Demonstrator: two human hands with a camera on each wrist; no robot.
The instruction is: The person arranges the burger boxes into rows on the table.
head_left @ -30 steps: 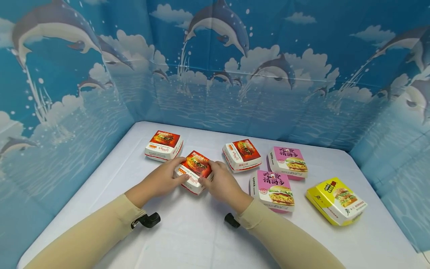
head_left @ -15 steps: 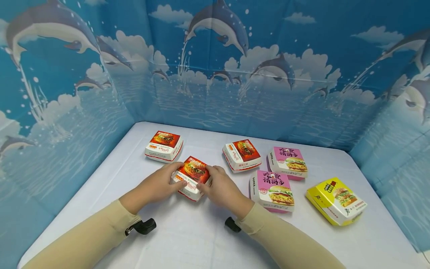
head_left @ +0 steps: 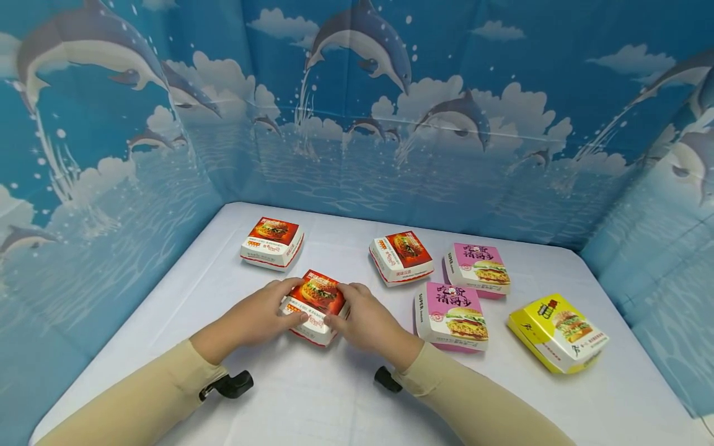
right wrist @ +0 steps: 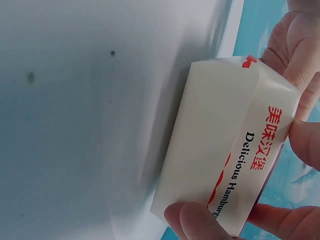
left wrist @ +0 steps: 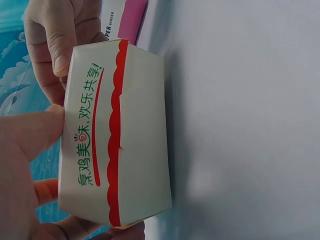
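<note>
Both hands hold one red burger box [head_left: 314, 306] near the tabletop [head_left: 312, 396] middle: left grip [head_left: 262, 316] and right grip [head_left: 362, 317] curl round its sides.

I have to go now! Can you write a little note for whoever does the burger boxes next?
Left hand and right hand both grip the red burger box from either side, near the front of the white table.
Two more red boxes sit behind, two pink boxes to the right, and the yellow box far right.
All boxes look closed; none are stacked so far.
</note>
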